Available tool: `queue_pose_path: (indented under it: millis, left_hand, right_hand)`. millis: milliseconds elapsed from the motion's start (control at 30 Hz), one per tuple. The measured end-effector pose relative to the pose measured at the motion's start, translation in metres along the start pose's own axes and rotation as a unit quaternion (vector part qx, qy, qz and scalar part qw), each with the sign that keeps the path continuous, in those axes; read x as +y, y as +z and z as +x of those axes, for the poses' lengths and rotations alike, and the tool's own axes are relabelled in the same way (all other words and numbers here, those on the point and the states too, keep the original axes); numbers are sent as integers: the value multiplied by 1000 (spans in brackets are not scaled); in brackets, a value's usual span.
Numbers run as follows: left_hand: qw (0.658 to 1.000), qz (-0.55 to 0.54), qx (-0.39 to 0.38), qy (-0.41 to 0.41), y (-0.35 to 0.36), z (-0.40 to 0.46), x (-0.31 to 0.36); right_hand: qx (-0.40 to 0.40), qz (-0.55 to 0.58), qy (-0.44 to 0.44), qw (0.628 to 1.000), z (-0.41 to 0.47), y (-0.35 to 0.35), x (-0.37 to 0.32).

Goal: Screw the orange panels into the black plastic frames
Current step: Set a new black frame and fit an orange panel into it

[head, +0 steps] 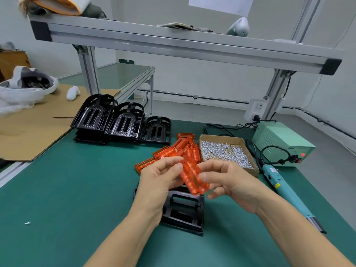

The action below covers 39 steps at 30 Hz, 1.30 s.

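An orange panel (192,176) hangs above the green mat, tilted, pinched between both hands. My left hand (159,178) holds its upper left edge and my right hand (229,182) holds its right side. Directly below lies a black plastic frame (183,211), partly hidden by my left wrist. Behind the hands sits a pile of several more orange panels (173,151). Stacks of black frames (119,122) stand further back on the left.
A cardboard box of silver screws (225,151) sits right of the panels. A teal electric screwdriver (285,189) lies along the right edge, wired to a green power supply (279,143). Cardboard sheet (28,128) covers the left. A loose screw (27,223) lies near left.
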State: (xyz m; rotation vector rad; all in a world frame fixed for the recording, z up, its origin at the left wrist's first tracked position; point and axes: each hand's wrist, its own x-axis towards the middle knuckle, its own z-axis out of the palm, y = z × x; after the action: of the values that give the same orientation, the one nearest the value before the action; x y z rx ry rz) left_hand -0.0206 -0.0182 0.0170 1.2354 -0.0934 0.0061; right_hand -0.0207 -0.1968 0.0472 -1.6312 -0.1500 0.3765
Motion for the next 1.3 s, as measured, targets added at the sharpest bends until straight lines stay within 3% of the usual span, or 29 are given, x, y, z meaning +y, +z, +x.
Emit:
queue_pose_path:
  millis: [100, 167, 267, 567, 733, 833, 1067, 1200, 1300]
  left_hand:
    - [990, 117, -8, 79, 4, 4, 3]
    - [971, 203, -39, 123, 4, 7, 6]
    - [954, 256, -93, 125, 5, 11, 9]
    - [980, 165, -90, 59, 2, 8, -3]
    - [974, 203, -92, 49, 0, 15, 4]
    - [966, 228, -114, 30, -2, 17, 6]
    - [960, 249, -126, 35, -4, 17, -1]
    - [957, 266, -85, 75, -8, 18, 4]
    - [922, 373, -9, 107, -22, 20, 7]
  right_hand:
    - [0, -79, -21, 997, -2, 8, -1]
    - [43, -79, -40, 995, -1, 11, -1]
    - [83, -44, -60, 994, -2, 12, -1]
    - [163, 53, -81, 982, -6, 13, 7]
    - [135, -95, -121, 979, -10, 11, 8]
    - [119, -218, -161, 955, -15, 5, 7]
    - [81, -378, -209, 899, -20, -4, 11]
    - [124, -363, -246, 890, -21, -6, 18]
    - [169, -289, -230, 914, -23, -6, 29]
